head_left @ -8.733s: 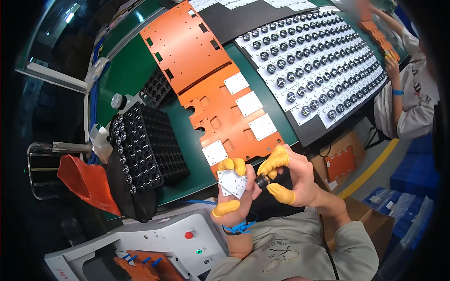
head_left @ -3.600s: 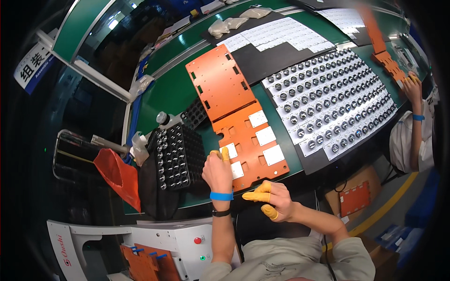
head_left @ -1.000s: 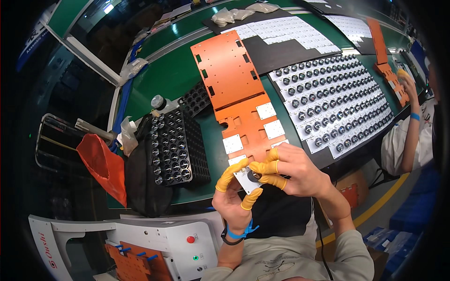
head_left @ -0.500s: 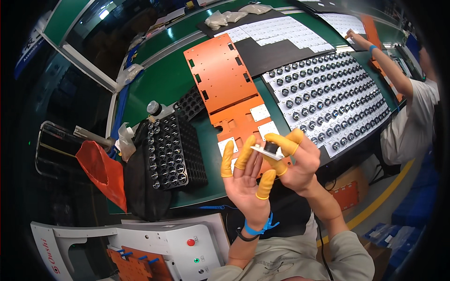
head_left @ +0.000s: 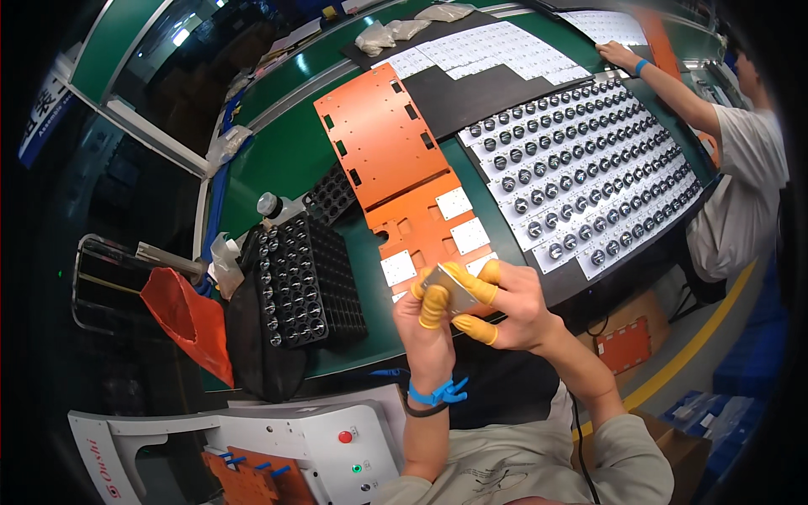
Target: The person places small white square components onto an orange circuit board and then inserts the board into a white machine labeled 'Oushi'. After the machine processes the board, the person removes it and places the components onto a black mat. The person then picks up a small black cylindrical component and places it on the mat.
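Over the near end of the orange fixture (head_left: 379, 139), I hold a small square plate (head_left: 459, 299) with both hands, its flat grey face tilted up toward me. My left hand (head_left: 427, 341), in yellow finger cots, is closed on the plate's left edge. From the other side my right hand (head_left: 522, 307), also in yellow cots, grips it with thumb and fingers. The plate's underside is hidden. White square plates (head_left: 454, 204) lie in the fixture, some partly covered by my hands.
On the right, rows of white square plates with black round parts (head_left: 581, 177) lie on a dark mat. A black rack of clear-topped cylinders (head_left: 324, 278) stands on the left, beside a red bag (head_left: 185, 320). A co-worker's arm (head_left: 673, 93) reaches in at far right.
The plate has turned so its flat face shows; its black round part is now out of sight. My left hand has gone from spread fingers to gripping the plate.
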`<state>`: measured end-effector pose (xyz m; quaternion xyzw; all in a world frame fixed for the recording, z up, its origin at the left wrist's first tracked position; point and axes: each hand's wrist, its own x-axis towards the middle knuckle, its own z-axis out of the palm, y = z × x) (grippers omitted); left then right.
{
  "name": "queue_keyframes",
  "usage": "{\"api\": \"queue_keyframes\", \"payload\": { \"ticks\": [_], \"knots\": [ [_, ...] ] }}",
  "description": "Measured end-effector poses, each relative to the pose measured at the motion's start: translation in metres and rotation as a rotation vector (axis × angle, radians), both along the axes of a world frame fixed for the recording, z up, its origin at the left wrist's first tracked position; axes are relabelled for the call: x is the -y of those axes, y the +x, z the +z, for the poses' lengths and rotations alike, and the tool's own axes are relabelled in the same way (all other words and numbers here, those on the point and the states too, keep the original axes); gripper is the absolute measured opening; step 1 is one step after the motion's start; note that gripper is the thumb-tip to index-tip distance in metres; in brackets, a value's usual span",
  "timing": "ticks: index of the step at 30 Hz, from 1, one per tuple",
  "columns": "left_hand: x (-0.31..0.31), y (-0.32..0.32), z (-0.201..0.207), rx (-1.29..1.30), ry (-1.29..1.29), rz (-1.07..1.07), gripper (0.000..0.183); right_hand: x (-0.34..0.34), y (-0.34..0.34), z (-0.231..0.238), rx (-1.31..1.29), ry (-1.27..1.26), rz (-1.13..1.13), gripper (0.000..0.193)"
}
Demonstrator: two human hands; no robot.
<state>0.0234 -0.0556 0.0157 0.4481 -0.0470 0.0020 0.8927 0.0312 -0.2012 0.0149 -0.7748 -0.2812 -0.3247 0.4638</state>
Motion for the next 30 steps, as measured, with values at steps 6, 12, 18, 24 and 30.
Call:
{"api": "queue_keyframes", "payload": {
  "ticks": [6, 12, 18, 24, 30],
  "knots": [
    [-0.006, 0.027, -0.001, 0.079, 0.403, 0.230, 0.024, -0.006, 0.008, -0.010, -0.041, -0.147, -0.102, 0.046],
    [-0.036, 0.065, 0.020, 0.134, 1.146, 0.433, 0.022, 0.002, -0.003, -0.022, -0.220, -0.173, -0.091, 0.058],
    [-0.062, 0.095, 0.001, 0.050, 1.556, 0.522, 0.030, 0.012, -0.009, -0.023, -0.225, -0.124, -0.061, 0.061],
    [-0.058, 0.085, 0.011, -0.062, 1.117, 0.283, 0.031, 0.017, -0.013, -0.021, -0.217, -0.010, -0.033, 0.053],
    [-0.050, 0.021, 0.000, -0.057, -0.079, -0.413, 0.034, 0.006, -0.005, 0.006, -0.193, 0.243, 0.029, 0.043]
  ]
}}
